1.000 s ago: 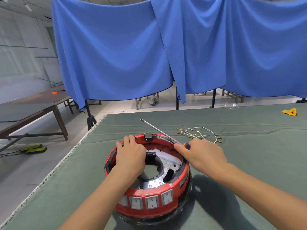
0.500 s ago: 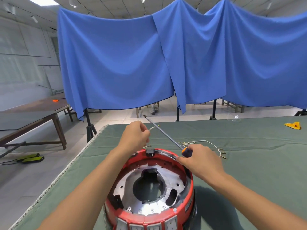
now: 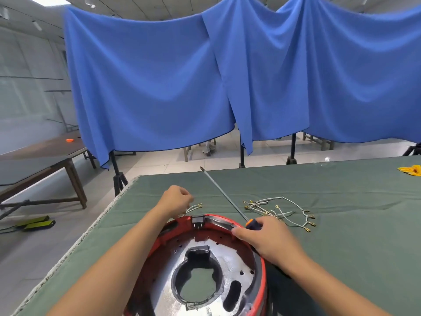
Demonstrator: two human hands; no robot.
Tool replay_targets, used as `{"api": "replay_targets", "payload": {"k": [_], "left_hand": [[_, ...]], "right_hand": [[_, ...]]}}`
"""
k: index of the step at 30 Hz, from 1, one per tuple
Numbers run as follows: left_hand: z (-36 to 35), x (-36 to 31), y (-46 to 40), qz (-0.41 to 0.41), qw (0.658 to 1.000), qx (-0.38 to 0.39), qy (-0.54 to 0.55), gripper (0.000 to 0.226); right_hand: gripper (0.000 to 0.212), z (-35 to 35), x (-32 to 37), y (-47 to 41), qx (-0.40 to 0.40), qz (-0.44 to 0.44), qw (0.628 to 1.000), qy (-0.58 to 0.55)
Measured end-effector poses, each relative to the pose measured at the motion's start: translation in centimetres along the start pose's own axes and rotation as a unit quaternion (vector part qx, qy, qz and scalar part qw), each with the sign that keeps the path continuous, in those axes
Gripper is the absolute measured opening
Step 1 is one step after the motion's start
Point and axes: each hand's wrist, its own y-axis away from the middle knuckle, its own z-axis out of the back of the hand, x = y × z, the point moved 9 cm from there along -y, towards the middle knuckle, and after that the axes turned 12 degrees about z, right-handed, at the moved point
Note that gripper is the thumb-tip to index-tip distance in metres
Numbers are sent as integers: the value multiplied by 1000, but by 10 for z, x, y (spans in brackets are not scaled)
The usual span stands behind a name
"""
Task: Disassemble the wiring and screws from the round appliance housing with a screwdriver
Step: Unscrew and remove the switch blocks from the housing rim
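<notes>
The round red housing point(image 3: 259, 293) with a silver inner plate point(image 3: 230, 265) sits at the near edge of the green table. My left hand point(image 3: 176, 200) is beyond the housing's far left rim and pinches a short whitish wire point(image 3: 193, 208) with yellow terminals. My right hand point(image 3: 265, 239) rests on the far right rim and grips a screwdriver point(image 3: 224, 195) by its orange and dark handle; its long shaft points up and away to the left. A black switch block point(image 3: 197, 218) sits on the far rim.
A loose bundle of whitish wires with yellow terminals point(image 3: 280, 212) lies on the green cloth point(image 3: 341, 201) right of the screwdriver. A yellow object point(image 3: 410, 170) lies far right. The table's left edge point(image 3: 100, 224) drops to the floor. Blue curtains hang behind.
My left hand left the housing rim and pulled a short wire up and away to the far left. The view tilted up, so the housing now sits lower in frame. My right hand keeps the screwdriver.
</notes>
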Motion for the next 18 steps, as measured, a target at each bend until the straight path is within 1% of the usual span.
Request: {"api": "replay_targets", "payload": {"k": [2, 4, 6, 7, 9, 10, 12, 14, 16, 18], "left_hand": [[6, -1, 17, -23, 999, 4, -23, 17], [14, -3, 39, -60, 996, -18, -71, 17], [15, -3, 62, -90, 990, -28, -105, 12], [12, -3, 72, -103, 986, -28, -126, 17], [0, -3, 88, -132, 973, -37, -186, 37], [-6, -4, 92, -146, 964, -53, -215, 42], [-14, -6, 98, -167, 945, -100, -262, 44], [-16, -6, 99, -174, 936, -135, -274, 42], [-16, -5, 98, -178, 935, -146, -270, 40], [-16, -4, 97, -183, 933, -149, -273, 40]], "right_hand": [[39, 0, 1, 0, -3, 1, 1000, -5], [38, 1, 2, 0, -3, 5, 1000, -9], [37, 0, 5, 3, 3, 9, 1000, -15], [36, 0, 6, 4, 7, 9, 1000, -14], [37, 4, 9, 6, 7, 4, 1000, -3], [44, 7, 10, 7, 2, 0, 1000, 11], [59, 14, 5, 10, -8, -15, 998, 59], [58, 17, -9, 13, 7, -46, 993, 109], [52, 16, -23, 19, 36, -75, 985, 150], [46, 16, -25, 20, 50, -73, 976, 200]]}}
